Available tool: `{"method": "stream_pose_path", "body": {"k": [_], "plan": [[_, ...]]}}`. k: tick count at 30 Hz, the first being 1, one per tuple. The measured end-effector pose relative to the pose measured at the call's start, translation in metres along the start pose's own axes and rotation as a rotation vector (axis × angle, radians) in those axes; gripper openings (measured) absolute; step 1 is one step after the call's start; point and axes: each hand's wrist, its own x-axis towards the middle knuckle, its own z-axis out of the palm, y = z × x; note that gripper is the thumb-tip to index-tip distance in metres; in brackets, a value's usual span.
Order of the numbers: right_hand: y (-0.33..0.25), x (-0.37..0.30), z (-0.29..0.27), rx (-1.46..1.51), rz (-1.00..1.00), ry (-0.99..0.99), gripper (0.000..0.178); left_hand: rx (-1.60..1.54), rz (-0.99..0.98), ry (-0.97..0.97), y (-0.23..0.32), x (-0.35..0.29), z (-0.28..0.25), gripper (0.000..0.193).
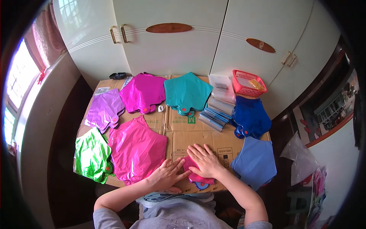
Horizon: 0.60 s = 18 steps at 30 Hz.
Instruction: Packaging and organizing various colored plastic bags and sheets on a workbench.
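At the front middle of the cardboard, a small folded pink foil piece (188,163) lies under and between my hands. A rounded blue tab (201,186) with a red dot sticks out at its near end. My right hand (206,162) presses flat on its right side, fingers spread. My left hand (170,172) rests at its left edge with the fingers stretched out. Both hands partly cover the piece. Beside my left hand lies a large shiny pink star-shaped foil pile (138,150). A light blue pile (254,162) lies to the right of my right hand.
Around the cardboard (190,139) lie green (92,154), lilac (105,109), magenta (143,92), teal (188,91) and dark blue (251,116) foil piles. Clear plastic sleeves (221,87) and a red basket (248,83) stand at the back right. White cabinets (167,49) rise behind.
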Motion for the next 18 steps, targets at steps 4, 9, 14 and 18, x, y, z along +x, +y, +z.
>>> {"method": "stream_pose_path", "body": {"k": [4, 9, 14, 18], "plan": [[-0.003, 0.001, -0.002, -0.001, 0.016, 0.002, 0.075, -0.009, 0.041, 0.022, 0.000, 0.000, 0.001, 0.076], [-0.003, 0.000, -0.001, 0.011, 0.033, 0.001, 0.079, -0.005, 0.043, -0.014, 0.000, 0.002, -0.001, 0.075], [-0.004, 0.000, -0.001, -0.006, 0.047, -0.018, 0.082, -0.016, 0.064, 0.022, 0.004, 0.000, 0.000, 0.070], [-0.006, 0.000, -0.001, -0.012, 0.048, -0.012, 0.082, -0.105, 0.111, 0.079, 0.010, 0.002, 0.007, 0.065]]}}
